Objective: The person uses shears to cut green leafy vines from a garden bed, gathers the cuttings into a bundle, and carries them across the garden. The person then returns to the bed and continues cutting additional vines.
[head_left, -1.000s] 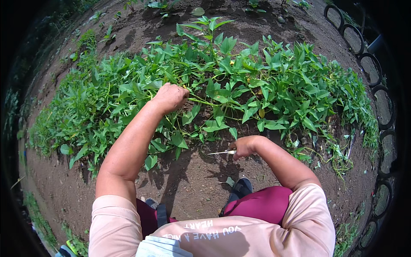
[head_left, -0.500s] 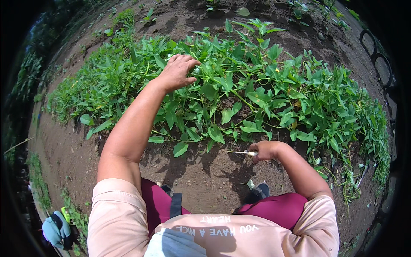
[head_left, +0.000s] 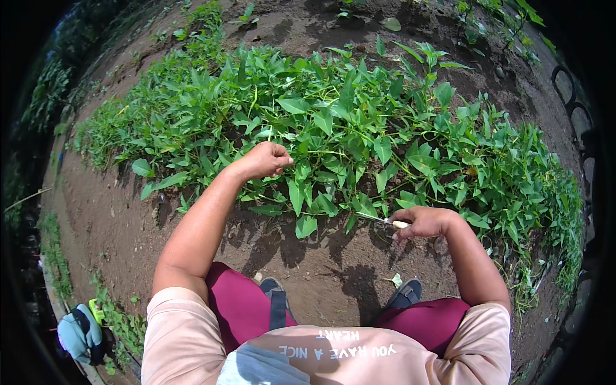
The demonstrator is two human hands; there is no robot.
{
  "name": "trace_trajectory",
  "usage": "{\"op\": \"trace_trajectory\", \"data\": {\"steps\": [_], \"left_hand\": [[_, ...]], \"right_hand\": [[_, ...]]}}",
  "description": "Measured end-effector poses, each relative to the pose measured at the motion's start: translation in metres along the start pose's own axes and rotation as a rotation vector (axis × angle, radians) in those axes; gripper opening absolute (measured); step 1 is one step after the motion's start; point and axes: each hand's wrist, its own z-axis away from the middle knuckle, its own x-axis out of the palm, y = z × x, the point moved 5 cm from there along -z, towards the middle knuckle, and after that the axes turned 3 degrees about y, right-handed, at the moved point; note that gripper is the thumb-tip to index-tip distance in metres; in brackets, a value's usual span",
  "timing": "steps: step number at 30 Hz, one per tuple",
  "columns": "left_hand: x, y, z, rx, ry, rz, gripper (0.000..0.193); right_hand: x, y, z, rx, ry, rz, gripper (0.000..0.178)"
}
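A dense bed of leafy green plants (head_left: 346, 96) with long, pointed leaves and trailing stems spreads across the ground before me. My left hand (head_left: 262, 160) is at the near left-middle side of the leaves, its fingers curled together. What they hold, if anything, I cannot make out. A small knife (head_left: 400, 224) with a pale handle and thin blade is in my right hand (head_left: 428, 222), near the bed's front edge. Its blade points left and slightly away, close to the low leaves.
Brown soil (head_left: 308, 269) lies between the bed and my shoes (head_left: 405, 292). A blue-grey cloth-like item (head_left: 78, 333) sits at the lower left beside weeds. Dark tyre-like rings (head_left: 581, 122) line the far right edge. More plants grow at the far right.
My left hand has come nearer from above the leaves, and its fingers have curled in. The knife's tip has tilted away from me. The view has shifted a little.
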Motion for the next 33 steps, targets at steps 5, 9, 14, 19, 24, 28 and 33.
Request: {"op": "trace_trajectory", "data": {"steps": [5,9,14,19,24,28,33], "left_hand": [[0.063,0.033,-0.033,0.121,0.39,-0.413,0.044],[0.063,0.065,-0.055,0.164,0.317,-0.1,0.039],[0.037,0.11,-0.054,0.467,0.381,-0.199,0.028],[-0.041,0.046,-0.026,0.29,0.479,-0.313,0.028],[-0.093,-0.058,0.007,0.079,0.412,-0.524,0.025],[-0.113,-0.123,0.021,-0.093,0.303,-0.452,0.026],[-0.104,-0.112,0.027,0.344,0.611,-0.3,0.026]], "right_hand": [[-0.02,-0.025,0.007,0.049,0.092,-0.015,0.063],[-0.024,-0.037,0.016,0.12,0.132,-0.004,0.06],[-0.015,-0.059,0.016,0.194,0.1,0.098,0.062],[-0.002,-0.089,0.004,0.167,0.039,0.218,0.06],[0.002,-0.12,-0.008,0.166,0.02,0.181,0.058],[-0.01,-0.147,-0.012,0.136,0.087,0.187,0.061],[-0.027,-0.185,-0.034,0.019,0.199,-0.027,0.06]]}}
